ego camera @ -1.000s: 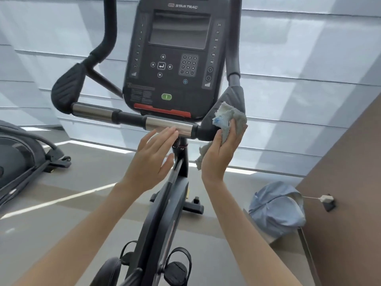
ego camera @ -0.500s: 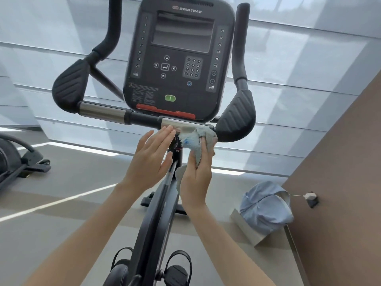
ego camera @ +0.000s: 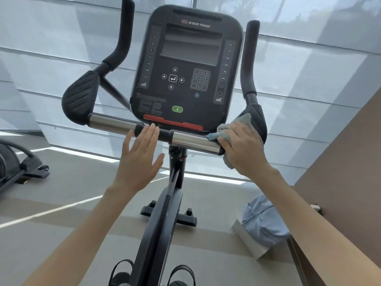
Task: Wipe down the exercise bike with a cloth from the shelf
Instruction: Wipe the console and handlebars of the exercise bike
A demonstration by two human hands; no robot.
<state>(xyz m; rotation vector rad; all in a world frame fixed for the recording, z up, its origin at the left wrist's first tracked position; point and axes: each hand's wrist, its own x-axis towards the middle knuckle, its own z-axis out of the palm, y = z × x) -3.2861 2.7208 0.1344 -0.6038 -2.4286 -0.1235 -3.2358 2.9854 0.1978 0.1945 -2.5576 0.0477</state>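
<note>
The black exercise bike (ego camera: 165, 223) stands right in front of me, its console (ego camera: 187, 67) above a crossbar with chrome sleeves (ego camera: 193, 142). My right hand (ego camera: 243, 149) grips a grey-blue cloth (ego camera: 239, 122) against the right end of the crossbar, where it meets the right black elbow pad (ego camera: 258, 120). The cloth bunches above my fingers and hangs below my palm. Flat, with straight fingers, my left hand (ego camera: 140, 157) has its fingertips at the black middle of the crossbar; whether they touch it is unclear.
A light-blue bag (ego camera: 263, 219) sits on the floor at the right beside a brown wall (ego camera: 340, 172). Another exercise machine (ego camera: 14, 164) stands at the far left. White blinds (ego camera: 309, 79) hang behind the bike. The bike's pedals (ego camera: 181, 275) are at the bottom.
My right hand carried the cloth from the chrome sleeve near the middle back out to the crossbar's right end. My left hand stayed flat by the middle of the bar.
</note>
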